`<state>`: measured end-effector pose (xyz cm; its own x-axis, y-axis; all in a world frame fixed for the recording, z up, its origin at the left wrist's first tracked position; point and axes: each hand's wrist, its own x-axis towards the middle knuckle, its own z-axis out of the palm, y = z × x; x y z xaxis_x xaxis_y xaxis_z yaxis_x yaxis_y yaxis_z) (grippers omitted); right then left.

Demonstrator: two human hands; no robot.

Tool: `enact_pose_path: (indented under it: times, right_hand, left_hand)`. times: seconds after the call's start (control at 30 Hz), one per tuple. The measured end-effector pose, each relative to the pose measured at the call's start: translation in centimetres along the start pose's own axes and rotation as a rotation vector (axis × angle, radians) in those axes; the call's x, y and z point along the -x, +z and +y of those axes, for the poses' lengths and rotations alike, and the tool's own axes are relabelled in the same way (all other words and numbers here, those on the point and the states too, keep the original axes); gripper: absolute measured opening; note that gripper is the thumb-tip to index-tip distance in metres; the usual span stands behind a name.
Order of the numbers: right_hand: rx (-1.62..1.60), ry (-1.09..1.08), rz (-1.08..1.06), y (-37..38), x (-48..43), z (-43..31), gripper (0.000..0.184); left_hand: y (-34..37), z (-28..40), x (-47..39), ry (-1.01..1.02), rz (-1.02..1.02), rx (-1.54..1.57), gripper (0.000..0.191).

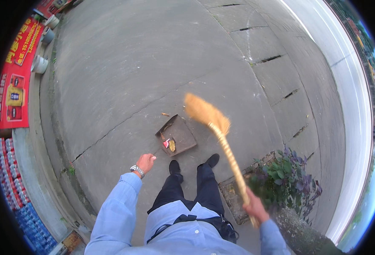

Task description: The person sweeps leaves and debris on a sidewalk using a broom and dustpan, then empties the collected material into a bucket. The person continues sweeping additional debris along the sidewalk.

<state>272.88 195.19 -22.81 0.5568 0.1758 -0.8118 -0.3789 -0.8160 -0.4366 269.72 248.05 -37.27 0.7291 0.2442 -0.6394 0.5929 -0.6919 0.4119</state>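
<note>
My right hand (255, 205) grips the handle of a straw broom (228, 149), whose tan bristle head points forward and looks blurred. The bristles are just right of a rusty metal dustpan (184, 137) in front of my feet. Inside the pan lie a yellow-brown leaf (172, 145), a red and white scrap (166, 143) and a brown strip along its left side. My left hand (146, 162), with a metal watch on the wrist, is closed at the end of the dustpan's thin handle, most of which is hard to make out.
Cracked concrete pavement (117, 79) spreads ahead, with slotted slabs (257, 44) toward the road (343, 47). A leafy shrub (283, 175) in a stone-edged bed stands close on my right. Buckets (40, 64), a red banner and stacked bottle packs (34, 226) line the left. A dry leaf (165, 114) lies beyond the pan.
</note>
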Motion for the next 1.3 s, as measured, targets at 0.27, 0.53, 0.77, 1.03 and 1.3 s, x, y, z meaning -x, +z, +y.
enact_pose_path:
  times: [0.27,0.53,0.77,1.03,1.3]
  right_hand:
    - [0.025,-0.091,0.084,-0.2,-23.3,-8.3,0.077]
    - [0.586,-0.129,-0.202,7.5,-12.3,-3.5,0.092]
    - [0.725,-0.304,-0.185,3.8,-3.8,-4.6,0.088]
    - [0.647,-0.258,-0.156,9.2,-17.6,-14.8,0.087]
    - [0.709,-0.317,-0.149,9.6,-4.0,-6.5,0.077]
  left_hand:
    - [0.3,-5.7,4.6,-0.124,0.174,0.143,0.028]
    - [1.3,-11.6,5.8,-0.233,0.291,0.214,0.027]
    - [0.8,-12.8,4.4,-0.238,0.255,0.257,0.026]
    - [0.5,-12.3,3.6,-0.305,0.226,0.298,0.027]
    - [0.8,-13.9,3.2,-0.211,0.159,0.321,0.028]
